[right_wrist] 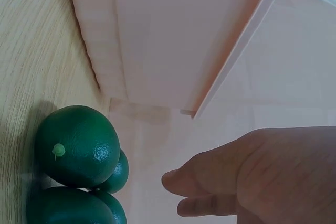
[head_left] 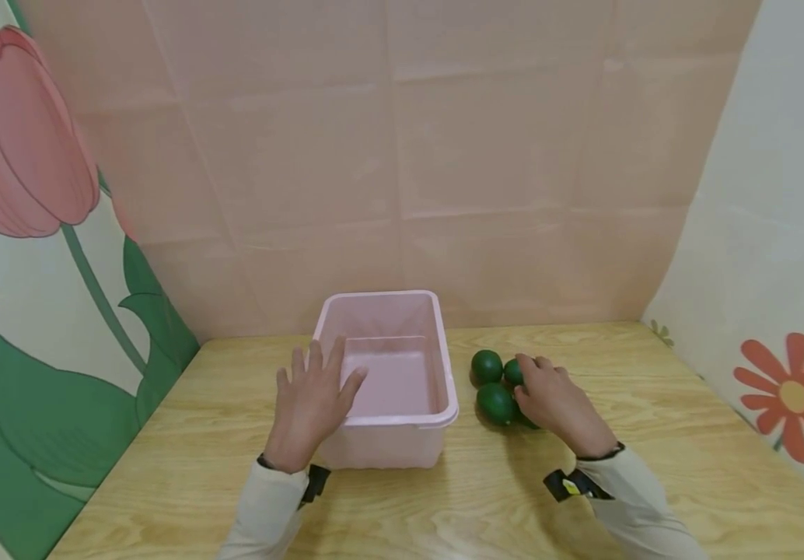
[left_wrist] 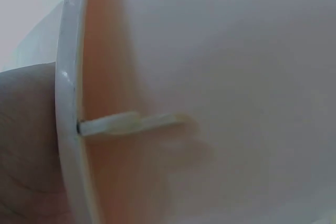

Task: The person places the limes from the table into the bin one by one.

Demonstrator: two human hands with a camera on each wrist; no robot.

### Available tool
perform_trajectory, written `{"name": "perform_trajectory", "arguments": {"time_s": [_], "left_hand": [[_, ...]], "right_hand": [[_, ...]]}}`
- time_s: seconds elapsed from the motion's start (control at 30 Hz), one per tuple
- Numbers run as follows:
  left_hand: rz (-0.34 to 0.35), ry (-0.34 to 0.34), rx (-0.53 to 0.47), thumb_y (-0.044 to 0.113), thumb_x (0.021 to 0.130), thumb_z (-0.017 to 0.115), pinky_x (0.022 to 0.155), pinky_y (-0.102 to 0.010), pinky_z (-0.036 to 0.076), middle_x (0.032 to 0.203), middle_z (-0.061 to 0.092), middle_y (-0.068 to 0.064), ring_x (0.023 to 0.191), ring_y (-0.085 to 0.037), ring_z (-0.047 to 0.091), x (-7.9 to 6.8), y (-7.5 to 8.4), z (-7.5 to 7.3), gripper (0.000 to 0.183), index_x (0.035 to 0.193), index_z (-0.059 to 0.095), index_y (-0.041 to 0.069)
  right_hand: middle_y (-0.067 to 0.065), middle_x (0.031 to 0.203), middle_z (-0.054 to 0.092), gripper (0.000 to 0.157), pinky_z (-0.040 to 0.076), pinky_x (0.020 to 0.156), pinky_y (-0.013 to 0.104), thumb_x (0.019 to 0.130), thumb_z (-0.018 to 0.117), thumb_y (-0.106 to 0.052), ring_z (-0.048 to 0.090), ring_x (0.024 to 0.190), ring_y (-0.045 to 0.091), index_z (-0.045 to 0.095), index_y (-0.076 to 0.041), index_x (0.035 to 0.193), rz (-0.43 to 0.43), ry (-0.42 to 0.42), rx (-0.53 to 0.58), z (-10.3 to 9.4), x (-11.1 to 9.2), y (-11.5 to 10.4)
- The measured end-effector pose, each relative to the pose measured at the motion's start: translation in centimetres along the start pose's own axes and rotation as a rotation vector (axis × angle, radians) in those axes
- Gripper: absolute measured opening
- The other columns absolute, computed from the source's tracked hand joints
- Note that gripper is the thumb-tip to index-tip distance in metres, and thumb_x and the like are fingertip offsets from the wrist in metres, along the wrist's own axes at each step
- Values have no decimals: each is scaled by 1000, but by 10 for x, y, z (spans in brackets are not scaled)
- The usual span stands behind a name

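A pink plastic bin (head_left: 381, 447) stands upright on the table, its inside bare. My left hand (head_left: 307, 412) is at its left front rim, fingers spread and straight, gripping nothing. Up close in the left wrist view are the bin's rim (left_wrist: 68, 93) and outer wall. To the right of the bin, several glossy dark green fruits, like avocados, lie clustered together; one (head_left: 496, 404) is in front, another (head_left: 487, 367) behind. My right hand (head_left: 556, 400) hovers over the cluster's right side, partly hiding it. In the right wrist view its loosely bent fingers are apart from the nearest fruit (right_wrist: 79, 148).
The wooden table (head_left: 185, 482) backs onto a pinkish sheet (head_left: 402, 155). Printed panels stand at either side, with a tulip (head_left: 31, 132) on the left and a red flower (head_left: 794, 397) on the right. Each wrist wears a black strap with a small camera (head_left: 573, 486).
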State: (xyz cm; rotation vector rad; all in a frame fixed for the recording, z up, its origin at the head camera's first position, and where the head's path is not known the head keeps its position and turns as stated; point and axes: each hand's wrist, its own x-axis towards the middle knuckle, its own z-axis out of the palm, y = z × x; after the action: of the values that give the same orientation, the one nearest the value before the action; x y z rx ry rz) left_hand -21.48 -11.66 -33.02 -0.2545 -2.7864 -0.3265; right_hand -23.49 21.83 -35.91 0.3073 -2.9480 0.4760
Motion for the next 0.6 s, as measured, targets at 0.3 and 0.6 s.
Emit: {"name": "perform_trajectory", "arguments": {"time_s": [0.3, 0.6], "left_hand": [[-31, -21, -34, 52, 104, 43, 102, -76, 28, 149, 39, -31, 137, -57, 30, 2, -1, 2, 65, 154, 38, 11], [-91, -56, -62, 59, 103, 37, 106, -76, 21, 152, 35, -33, 140, -59, 24, 4, -2, 4, 70, 155, 37, 12]], "right_hand": [[42, 127, 47, 54, 48, 78, 68, 93, 56, -10, 50, 108, 62, 43, 11, 141, 39, -54, 5, 3, 2, 3], [40, 125, 49, 51, 49, 80, 65, 94, 59, -13, 51, 109, 60, 46, 12, 137, 60, -112, -6, 6, 4, 7]]}}
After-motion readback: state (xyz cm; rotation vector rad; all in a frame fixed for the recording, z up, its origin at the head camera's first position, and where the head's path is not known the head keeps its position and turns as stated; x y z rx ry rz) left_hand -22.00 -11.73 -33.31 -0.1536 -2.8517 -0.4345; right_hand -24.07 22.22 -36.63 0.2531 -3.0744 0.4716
